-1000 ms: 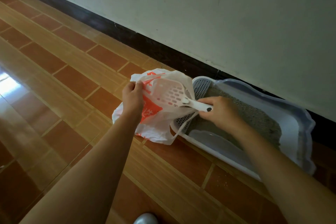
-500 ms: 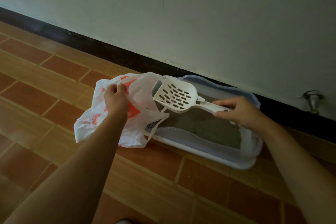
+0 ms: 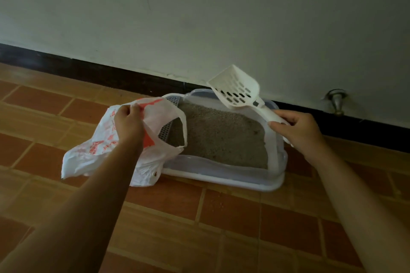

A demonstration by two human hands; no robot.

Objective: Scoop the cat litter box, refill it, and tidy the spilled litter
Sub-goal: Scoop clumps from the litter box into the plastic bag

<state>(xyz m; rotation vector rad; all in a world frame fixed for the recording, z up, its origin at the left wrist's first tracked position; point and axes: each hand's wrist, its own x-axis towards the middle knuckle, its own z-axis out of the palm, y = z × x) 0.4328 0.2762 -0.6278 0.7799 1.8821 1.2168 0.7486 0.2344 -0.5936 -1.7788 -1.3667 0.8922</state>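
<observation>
Right hand [image 3: 297, 131]: fingers curling round the handle of the white slotted litter scoop [image 3: 237, 90], whose head is pointing toward 11 o'clock over the box's far rim. Left hand [image 3: 128, 122]: pinching the rim of the white-and-orange plastic bag [image 3: 93, 150], at 9 o'clock of the litter box [image 3: 221, 177]. Grey litter [image 3: 221, 135] is lying inside.

Litter box [image 3: 224, 175] before the wall [image 3: 199, 17] — bag [image 3: 93, 150] left, scoop [image 3: 235, 91] above its right.
</observation>
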